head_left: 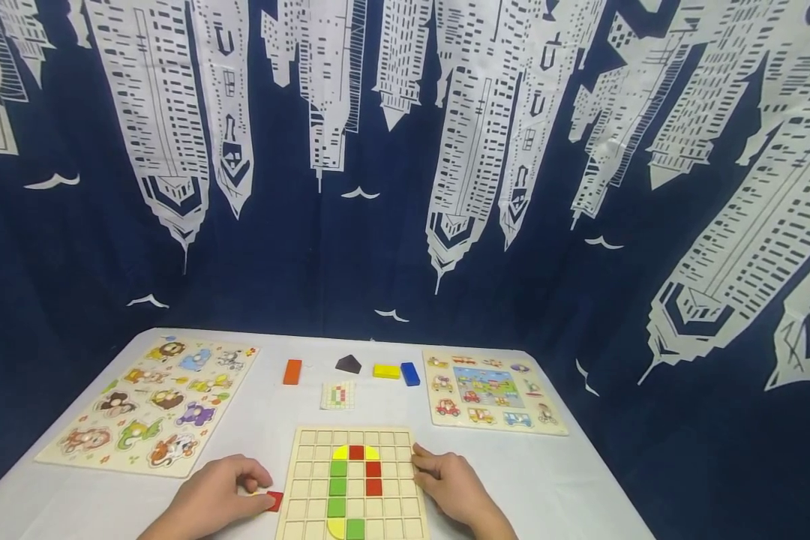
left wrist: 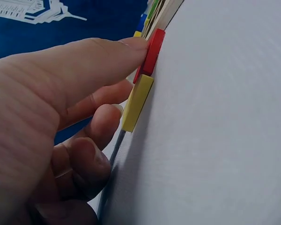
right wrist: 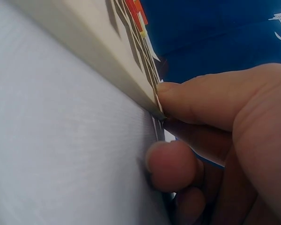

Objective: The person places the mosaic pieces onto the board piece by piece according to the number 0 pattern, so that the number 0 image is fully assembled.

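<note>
A wooden grid board lies on the table, bearing green, red and yellow tiles in a curved pattern. Just off its left edge, my left hand has its thumb on a red square tile, with the other fingers curled close by. In the left wrist view that red tile lies against a yellow piece, which sits beside the curled fingertips. My right hand grips the board's right edge between thumb and fingers; the right wrist view shows the thumb on the rim.
A small pattern card lies beyond the board. Farther back are an orange block, a dark pentagon, a yellow block and a blue block. An animal puzzle lies left, a vehicle puzzle right.
</note>
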`<action>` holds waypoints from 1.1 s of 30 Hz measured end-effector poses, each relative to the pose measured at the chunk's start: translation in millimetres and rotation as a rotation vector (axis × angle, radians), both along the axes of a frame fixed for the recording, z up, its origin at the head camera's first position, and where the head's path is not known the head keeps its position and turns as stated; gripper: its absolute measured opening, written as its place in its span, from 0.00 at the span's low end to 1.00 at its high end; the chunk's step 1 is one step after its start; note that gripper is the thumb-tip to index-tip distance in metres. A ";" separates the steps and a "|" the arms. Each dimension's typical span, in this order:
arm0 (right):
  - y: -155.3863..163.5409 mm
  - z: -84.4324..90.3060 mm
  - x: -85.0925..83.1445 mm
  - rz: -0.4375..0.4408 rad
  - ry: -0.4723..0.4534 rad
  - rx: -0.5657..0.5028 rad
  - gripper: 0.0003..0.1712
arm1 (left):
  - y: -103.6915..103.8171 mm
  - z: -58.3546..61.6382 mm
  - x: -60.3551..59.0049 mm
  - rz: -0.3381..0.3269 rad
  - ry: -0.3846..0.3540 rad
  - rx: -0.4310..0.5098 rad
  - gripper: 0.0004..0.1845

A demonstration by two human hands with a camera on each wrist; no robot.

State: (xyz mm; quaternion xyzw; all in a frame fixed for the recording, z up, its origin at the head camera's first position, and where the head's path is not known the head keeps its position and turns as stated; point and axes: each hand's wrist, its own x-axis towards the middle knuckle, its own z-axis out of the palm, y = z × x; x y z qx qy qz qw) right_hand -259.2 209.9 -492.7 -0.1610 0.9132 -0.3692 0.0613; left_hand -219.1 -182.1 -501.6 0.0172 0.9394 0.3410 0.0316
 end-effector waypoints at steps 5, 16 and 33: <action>-0.4 -0.4 0.1 -0.004 -0.007 -0.003 0.21 | 0.2 1.0 0.9 -0.028 0.018 -0.018 0.15; -2.0 0.3 3.5 -0.008 -0.039 -0.050 0.21 | 2.6 1.5 4.5 -0.016 0.000 -0.009 0.15; 0.7 -0.7 1.7 -0.001 -0.010 -0.031 0.21 | 2.4 2.5 3.8 -0.010 0.032 0.011 0.13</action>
